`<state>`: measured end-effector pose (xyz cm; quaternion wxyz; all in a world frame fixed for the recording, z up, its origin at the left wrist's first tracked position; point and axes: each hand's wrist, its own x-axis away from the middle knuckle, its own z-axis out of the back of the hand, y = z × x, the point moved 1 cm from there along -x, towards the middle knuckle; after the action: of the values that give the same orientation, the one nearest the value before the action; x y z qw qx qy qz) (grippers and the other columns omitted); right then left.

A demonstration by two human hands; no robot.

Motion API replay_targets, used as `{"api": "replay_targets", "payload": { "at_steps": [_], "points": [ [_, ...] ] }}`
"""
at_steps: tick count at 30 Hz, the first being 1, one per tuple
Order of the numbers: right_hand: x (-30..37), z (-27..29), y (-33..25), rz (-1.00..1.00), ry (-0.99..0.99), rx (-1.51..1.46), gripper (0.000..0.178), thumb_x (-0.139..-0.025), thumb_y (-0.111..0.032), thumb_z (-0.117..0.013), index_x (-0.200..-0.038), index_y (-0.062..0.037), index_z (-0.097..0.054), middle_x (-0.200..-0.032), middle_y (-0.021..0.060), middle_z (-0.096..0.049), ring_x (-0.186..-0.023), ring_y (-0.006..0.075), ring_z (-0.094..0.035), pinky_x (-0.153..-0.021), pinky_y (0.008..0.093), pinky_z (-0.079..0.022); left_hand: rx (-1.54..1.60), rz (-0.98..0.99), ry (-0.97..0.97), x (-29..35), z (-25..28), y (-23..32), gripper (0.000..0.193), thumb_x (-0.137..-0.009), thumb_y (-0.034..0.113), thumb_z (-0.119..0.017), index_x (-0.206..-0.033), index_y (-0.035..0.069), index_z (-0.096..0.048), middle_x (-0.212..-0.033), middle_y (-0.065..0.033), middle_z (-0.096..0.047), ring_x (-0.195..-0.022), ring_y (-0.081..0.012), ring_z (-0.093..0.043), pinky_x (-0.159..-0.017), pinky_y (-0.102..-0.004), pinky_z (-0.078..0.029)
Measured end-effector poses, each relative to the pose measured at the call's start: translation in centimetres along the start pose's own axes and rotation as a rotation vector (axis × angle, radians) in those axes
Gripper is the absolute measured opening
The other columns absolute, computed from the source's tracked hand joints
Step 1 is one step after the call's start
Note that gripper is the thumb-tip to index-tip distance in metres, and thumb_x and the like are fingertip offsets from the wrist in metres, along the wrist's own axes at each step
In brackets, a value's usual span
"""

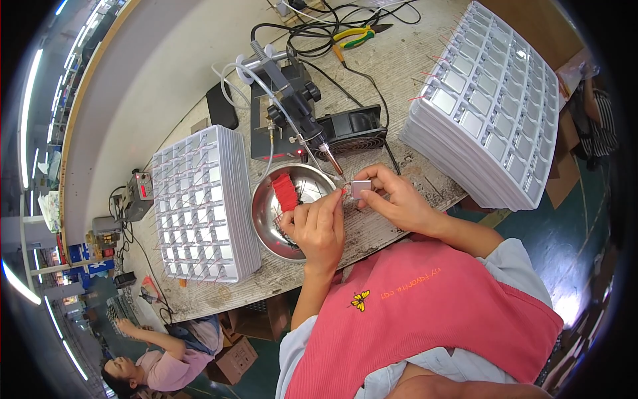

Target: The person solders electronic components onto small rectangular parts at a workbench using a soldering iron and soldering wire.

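My right hand pinches a small flat silver square piece between thumb and fingers, just below the tip of a stand-mounted soldering iron. My left hand is closed in a pinch beside it, over the right side of a round metal bowl. A bit of thin red wire shows at the left fingertips, close to the edge of the silver piece. Inside the bowl lie a bundle of short red wires and some dark wires, partly hidden by my left hand.
Stacked white trays of silver pieces stand left and right; wires stick out of them. Behind the iron sit a control box and a black fan unit. Green-yellow pliers lie among cables. Another person works at lower left.
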<state>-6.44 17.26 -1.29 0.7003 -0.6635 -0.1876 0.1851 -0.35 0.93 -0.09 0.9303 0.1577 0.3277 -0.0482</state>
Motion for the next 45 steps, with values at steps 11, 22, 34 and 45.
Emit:
{"api": "replay_targets", "payload": {
  "at_steps": [11, 22, 34, 45],
  "points": [
    [0.0, -0.1, 0.1, -0.006, 0.002, -0.007, 0.029, -0.091, -0.008, -0.058, -0.118, -0.0001, -0.05, -0.082, 0.0098, -0.068, -0.074, 0.0154, -0.068, -0.067, 0.0292, -0.053, 0.017, 0.014, -0.003, 0.4, 0.0, -0.3, 0.027, -0.079, 0.011, -0.072, -0.105, 0.016, -0.068, -0.086, 0.0052, -0.068, -0.076, -0.0121, -0.054, -0.084, -0.033, -0.029],
    [0.0, -0.1, 0.2, 0.001, -0.017, -0.005, 0.027, -0.091, -0.006, -0.059, -0.116, 0.0, -0.051, -0.084, 0.0103, -0.069, -0.075, 0.0149, -0.068, -0.067, 0.0286, -0.052, -0.013, 0.051, -0.015, 0.0, 0.4, -0.2, 0.02, -0.079, 0.007, -0.071, -0.097, 0.015, -0.071, -0.082, 0.0034, -0.068, -0.077, -0.0145, -0.056, -0.082, -0.0326, -0.032],
    [4.3, 4.1, -3.2, 0.026, -0.002, 0.301, 0.023, -0.091, -0.016, -0.06, -0.109, -0.0028, -0.055, -0.086, 0.0116, -0.068, -0.075, 0.0236, -0.067, -0.067, 0.0343, -0.051, -0.053, 0.094, 0.015, 0.7, 0.5, -2.1, 0.02, -0.078, 0.004, -0.071, -0.095, 0.014, -0.071, -0.082, 0.0008, -0.067, -0.074, -0.0177, -0.056, -0.079, -0.034, -0.034],
    [2.9, 17.9, -16.1, 0.405, 0.591, 0.893, 0.014, -0.092, -0.01, -0.059, -0.103, -0.0015, -0.059, -0.095, 0.0076, -0.063, -0.088, 0.0137, -0.058, -0.076, 0.0283, -0.047, 0.126, 0.095, 0.054, 0.4, 0.2, -2.1, 0.017, -0.079, -0.001, -0.069, -0.095, 0.005, -0.069, -0.079, -0.0084, -0.064, -0.07, -0.0262, -0.055, -0.068, -0.0387, -0.042]
  ]
}}
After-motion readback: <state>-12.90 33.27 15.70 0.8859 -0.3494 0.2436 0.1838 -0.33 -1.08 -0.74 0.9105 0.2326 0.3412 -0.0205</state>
